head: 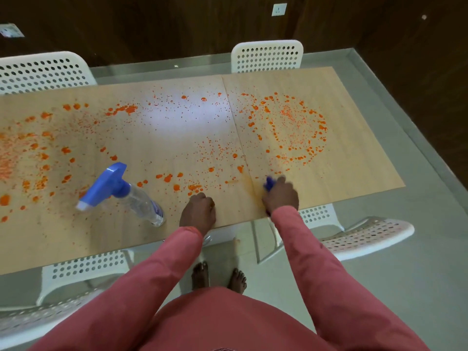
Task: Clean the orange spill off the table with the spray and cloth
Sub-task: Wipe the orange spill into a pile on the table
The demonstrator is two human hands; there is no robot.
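Fingers of my right hand (279,197) grip the blue cloth (269,184) against the table (354,148). My left hand (198,211) rests beside it, fingers curled, holding nothing. The spray bottle (121,193) stands further left, amid the orange spill (129,108).

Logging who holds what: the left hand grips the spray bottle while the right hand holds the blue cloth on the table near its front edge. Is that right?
Head view: the left hand rests curled on the table, gripping no bottle; the spray bottle stands alone to its left. The right hand does hold the blue cloth near the front edge.
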